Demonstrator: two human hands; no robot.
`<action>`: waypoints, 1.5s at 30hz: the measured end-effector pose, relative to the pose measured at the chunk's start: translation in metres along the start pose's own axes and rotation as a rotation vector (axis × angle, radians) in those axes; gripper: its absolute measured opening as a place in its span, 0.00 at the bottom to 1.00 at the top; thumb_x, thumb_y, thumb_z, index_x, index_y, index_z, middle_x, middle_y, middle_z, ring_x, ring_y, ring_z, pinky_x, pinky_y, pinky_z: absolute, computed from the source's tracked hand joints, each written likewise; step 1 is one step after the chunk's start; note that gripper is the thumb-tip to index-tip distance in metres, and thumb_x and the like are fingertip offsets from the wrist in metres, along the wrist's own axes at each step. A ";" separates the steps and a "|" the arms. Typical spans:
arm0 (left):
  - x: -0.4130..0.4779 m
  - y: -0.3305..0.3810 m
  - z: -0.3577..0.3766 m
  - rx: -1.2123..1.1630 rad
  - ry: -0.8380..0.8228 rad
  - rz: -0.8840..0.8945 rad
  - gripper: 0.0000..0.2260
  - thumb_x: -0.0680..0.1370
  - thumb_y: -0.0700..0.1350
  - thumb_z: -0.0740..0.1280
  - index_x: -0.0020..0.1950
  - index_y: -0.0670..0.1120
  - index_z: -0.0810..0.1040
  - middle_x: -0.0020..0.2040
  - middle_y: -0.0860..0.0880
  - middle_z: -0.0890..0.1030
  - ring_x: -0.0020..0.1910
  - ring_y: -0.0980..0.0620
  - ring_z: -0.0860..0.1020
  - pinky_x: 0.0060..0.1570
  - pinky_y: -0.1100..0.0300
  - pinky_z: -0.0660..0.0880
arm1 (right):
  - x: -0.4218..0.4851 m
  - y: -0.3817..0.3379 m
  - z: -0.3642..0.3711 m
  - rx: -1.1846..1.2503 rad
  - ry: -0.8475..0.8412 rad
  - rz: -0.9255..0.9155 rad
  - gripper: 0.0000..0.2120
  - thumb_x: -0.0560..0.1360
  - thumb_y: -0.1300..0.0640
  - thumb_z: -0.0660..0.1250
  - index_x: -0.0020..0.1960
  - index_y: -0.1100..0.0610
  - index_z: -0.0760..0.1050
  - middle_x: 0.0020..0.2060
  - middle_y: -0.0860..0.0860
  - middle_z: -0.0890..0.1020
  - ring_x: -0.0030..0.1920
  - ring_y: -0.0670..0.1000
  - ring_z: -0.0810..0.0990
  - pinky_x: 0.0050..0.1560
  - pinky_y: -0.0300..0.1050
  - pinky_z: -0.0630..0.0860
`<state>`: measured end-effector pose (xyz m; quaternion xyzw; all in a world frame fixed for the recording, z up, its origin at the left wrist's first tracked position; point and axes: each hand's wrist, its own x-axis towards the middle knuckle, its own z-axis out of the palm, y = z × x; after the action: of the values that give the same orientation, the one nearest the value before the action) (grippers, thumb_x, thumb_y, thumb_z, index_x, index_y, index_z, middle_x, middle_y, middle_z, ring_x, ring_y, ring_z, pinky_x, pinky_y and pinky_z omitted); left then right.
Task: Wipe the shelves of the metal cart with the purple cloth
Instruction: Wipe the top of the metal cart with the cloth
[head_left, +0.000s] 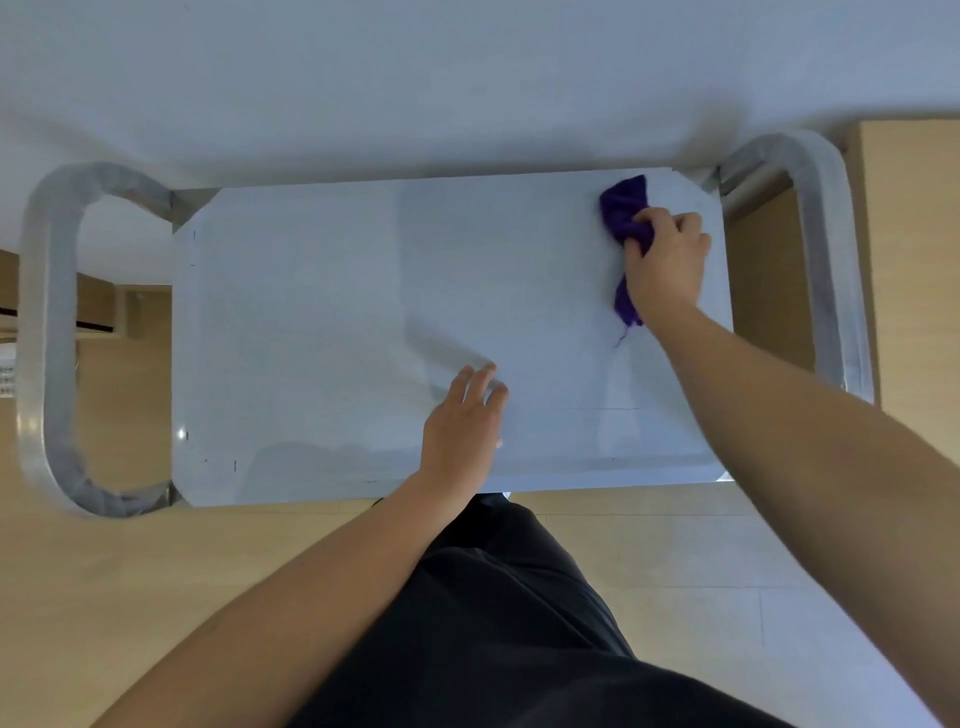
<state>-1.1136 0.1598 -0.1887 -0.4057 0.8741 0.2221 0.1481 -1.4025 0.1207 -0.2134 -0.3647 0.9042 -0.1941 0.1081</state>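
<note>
Inspector: Cloth location?

Operator: The purple cloth (623, 215) is bunched on the top shelf (337, 312) of the metal cart (719, 332), at the far right corner. One end sticks out past the knuckles toward the far edge. The other end trails out below the wrist toward the near side.

Inspector: Right hand status?

Operator: The right hand (667, 260) presses the cloth down on the shelf. Its fingers (680, 221) are curled round the bunched fabric and grip it.

Inspector: Left hand status?

Operator: The left hand (462, 426) lies palm down on the shelf, near the middle of the near edge and well apart from the cloth. Its fingers are straight and hold nothing.

Inspector: Cart features?

Operator: A looped tube handle (47, 338) stands at the left end and a second handle (826, 234) at the right end. The cart stands on a wood-pattern floor (208, 571), with its far side against a pale wall (467, 78).

Inspector: Markings or labels?

Operator: A small printed item (6, 379) shows at the left border. Its text is too small to read.
</note>
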 end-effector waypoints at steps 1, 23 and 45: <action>0.000 -0.001 0.001 -0.003 0.008 -0.002 0.24 0.69 0.41 0.77 0.63 0.44 0.73 0.74 0.47 0.66 0.74 0.43 0.64 0.40 0.54 0.78 | -0.003 0.000 0.002 -0.010 0.015 0.030 0.15 0.79 0.57 0.62 0.65 0.53 0.73 0.61 0.58 0.71 0.59 0.60 0.69 0.53 0.47 0.70; -0.029 -0.064 -0.010 -0.046 0.091 -0.038 0.20 0.78 0.41 0.66 0.70 0.47 0.71 0.76 0.50 0.62 0.75 0.50 0.60 0.47 0.54 0.78 | -0.095 -0.061 0.040 0.094 0.039 0.046 0.14 0.75 0.61 0.65 0.60 0.56 0.79 0.57 0.61 0.75 0.54 0.65 0.72 0.56 0.54 0.73; -0.047 -0.105 -0.003 -0.067 0.095 0.072 0.22 0.74 0.42 0.72 0.68 0.43 0.74 0.75 0.47 0.66 0.74 0.45 0.65 0.46 0.53 0.80 | -0.201 -0.135 0.070 0.172 -0.103 -0.019 0.16 0.73 0.63 0.68 0.59 0.54 0.80 0.57 0.58 0.75 0.54 0.62 0.72 0.52 0.51 0.75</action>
<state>-1.0027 0.1285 -0.1935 -0.3890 0.8863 0.2368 0.0845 -1.1525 0.1532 -0.2078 -0.3722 0.8739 -0.2531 0.1834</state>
